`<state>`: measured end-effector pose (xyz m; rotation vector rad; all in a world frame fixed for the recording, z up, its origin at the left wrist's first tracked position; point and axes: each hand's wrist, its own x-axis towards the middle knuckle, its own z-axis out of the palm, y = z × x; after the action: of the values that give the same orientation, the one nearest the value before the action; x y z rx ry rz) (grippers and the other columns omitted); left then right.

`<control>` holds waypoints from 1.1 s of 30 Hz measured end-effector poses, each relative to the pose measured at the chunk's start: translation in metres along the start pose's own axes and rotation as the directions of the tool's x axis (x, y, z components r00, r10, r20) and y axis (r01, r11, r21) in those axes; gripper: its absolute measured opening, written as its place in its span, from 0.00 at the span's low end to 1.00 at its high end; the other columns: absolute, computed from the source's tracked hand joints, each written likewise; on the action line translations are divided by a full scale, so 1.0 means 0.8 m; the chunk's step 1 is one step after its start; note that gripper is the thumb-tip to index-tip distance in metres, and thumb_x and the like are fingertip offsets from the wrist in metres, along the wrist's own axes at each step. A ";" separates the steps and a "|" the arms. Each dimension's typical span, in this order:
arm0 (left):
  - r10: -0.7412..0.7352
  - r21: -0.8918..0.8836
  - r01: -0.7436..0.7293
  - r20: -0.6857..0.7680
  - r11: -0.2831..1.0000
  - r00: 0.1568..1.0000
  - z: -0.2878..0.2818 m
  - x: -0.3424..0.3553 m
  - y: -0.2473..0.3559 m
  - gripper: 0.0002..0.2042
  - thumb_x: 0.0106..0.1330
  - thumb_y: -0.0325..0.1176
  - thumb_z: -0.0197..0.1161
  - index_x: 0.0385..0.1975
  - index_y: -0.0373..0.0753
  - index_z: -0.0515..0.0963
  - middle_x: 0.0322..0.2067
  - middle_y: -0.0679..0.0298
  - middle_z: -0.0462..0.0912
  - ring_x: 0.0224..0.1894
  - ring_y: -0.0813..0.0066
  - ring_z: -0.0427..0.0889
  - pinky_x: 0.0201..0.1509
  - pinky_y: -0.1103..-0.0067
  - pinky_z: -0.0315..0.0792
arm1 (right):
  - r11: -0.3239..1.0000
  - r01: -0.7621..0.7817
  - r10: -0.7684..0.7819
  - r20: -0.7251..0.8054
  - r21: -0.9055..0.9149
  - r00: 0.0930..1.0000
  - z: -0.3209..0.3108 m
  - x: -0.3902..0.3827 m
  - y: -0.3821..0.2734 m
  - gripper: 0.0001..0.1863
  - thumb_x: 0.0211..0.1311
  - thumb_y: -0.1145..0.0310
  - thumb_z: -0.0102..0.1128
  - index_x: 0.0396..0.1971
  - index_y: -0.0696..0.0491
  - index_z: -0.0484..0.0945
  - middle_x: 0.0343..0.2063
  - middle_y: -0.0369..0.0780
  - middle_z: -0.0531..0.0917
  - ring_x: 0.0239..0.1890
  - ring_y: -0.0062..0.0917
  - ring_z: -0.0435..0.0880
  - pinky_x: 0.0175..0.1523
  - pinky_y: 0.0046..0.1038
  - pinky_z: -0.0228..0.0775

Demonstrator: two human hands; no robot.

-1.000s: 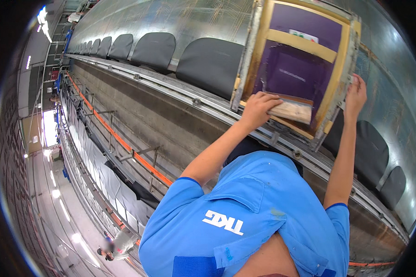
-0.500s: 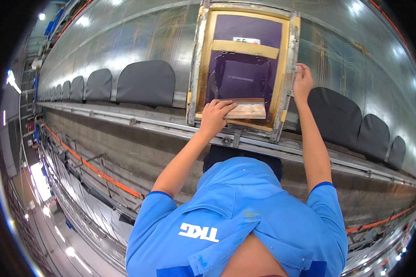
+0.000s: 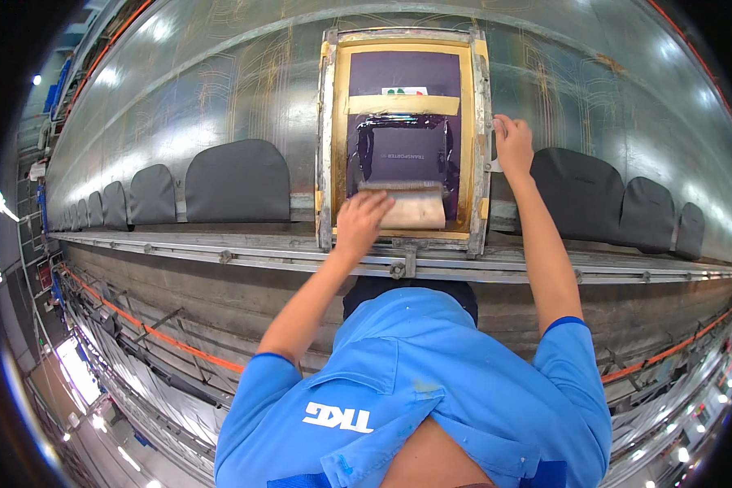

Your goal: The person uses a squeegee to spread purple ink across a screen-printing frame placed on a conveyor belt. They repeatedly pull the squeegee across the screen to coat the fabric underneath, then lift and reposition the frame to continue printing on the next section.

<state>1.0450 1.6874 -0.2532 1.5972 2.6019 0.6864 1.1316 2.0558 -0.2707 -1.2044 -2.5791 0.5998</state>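
Observation:
In front of me lies a screen-printing frame (image 3: 480, 89) with worn metal sides and a yellowish border around a dark purple mesh (image 3: 366, 73). Glossy dark ink (image 3: 362, 154) outlines a rectangle on the mesh. At the near end, my left hand (image 3: 359, 224) is closed on the left part of a wooden squeegee (image 3: 415, 211), whose blade edge faces the ink. My right hand (image 3: 514, 148) has its fingers curled at the frame's right side, with the fingertips against its edge. A tape strip (image 3: 403, 105) crosses the mesh beyond the ink.
Dark grey cut panels (image 3: 237, 180) lie in a row to the left, and more grey panels (image 3: 581, 195) to the right, on a long metal table (image 3: 244, 89). A metal rail (image 3: 293, 259) with bolts runs along its near edge, close to my body.
The view has turned slightly, so frame and rail look straighter. The squeegee is slightly blurred and still near the frame's near end. Ink around the rectangle looks thicker and glossier.

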 end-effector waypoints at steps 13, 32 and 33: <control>-0.037 -0.041 0.036 -0.027 0.999 0.999 0.024 0.118 -0.049 0.20 0.51 0.21 0.65 0.45 0.48 0.88 0.49 0.68 0.88 0.49 0.65 0.83 0.53 0.69 0.76 | 0.849 0.496 -0.527 0.214 0.183 0.823 0.019 -0.103 -0.082 0.30 0.47 0.78 0.72 0.55 0.57 0.78 0.53 0.46 0.80 0.58 0.43 0.78 0.64 0.39 0.71; -0.004 -0.069 -0.001 -0.069 0.998 0.998 0.021 0.062 -0.042 0.20 0.50 0.18 0.63 0.43 0.44 0.87 0.47 0.66 0.88 0.49 0.62 0.85 0.56 0.68 0.76 | 0.876 0.370 -0.443 0.216 0.308 0.870 0.019 -0.166 -0.079 0.29 0.45 0.80 0.70 0.53 0.57 0.79 0.54 0.45 0.80 0.59 0.42 0.77 0.65 0.39 0.70; -0.041 -0.081 0.038 -0.029 0.996 0.999 0.016 0.051 -0.033 0.23 0.47 0.16 0.64 0.44 0.45 0.87 0.49 0.66 0.88 0.53 0.63 0.84 0.58 0.68 0.75 | 0.881 0.350 -0.431 0.234 0.317 0.872 0.011 -0.182 -0.082 0.29 0.45 0.80 0.71 0.53 0.57 0.79 0.54 0.46 0.80 0.59 0.42 0.77 0.65 0.39 0.70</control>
<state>1.0057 1.7166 -0.2660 1.5207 2.5836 0.8089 1.1763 1.9030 -0.2536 -0.5045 -2.7522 1.0562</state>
